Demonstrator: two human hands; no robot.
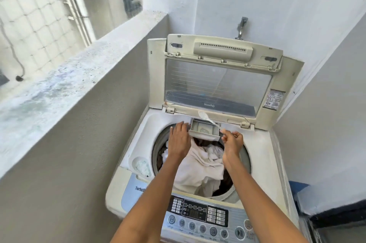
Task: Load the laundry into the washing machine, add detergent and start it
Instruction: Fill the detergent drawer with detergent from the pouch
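Washing machine (263,155): top-loading, cream plastic body gone yellowish, set in a corner between a grey plastered parapet and white walls.
Lid (217,82): folded upright against the back wall, a clear ribbed window in a cream frame.
Drum (156,147): round opening with a grey rim.
Laundry (200,165): inside the drum, filling most of it; crumpled soft cloth, mostly off-white and beige, with dark pieces beneath and at the edges.
Detergent drawer (204,129): small rectangular pale tray pulled out at the rear edge of the drum, overhanging the clothes; a whitish patch lies in its compartment.
Spoon (208,119): white plastic, its bowl raised over the drawer's back, its handle slanting down to the right.
Left hand (178,139): fingers straight, grip open, fingertips resting on the deck just beside the drawer's left side.
Right hand (232,140): grip closed in a pinch on the end of the spoon's handle, right of the drawer.
Control panel (200,219): front strip, silver and blue, with round buttons and a dark display.
Tap (241,27): metal, on the wall above the lid.
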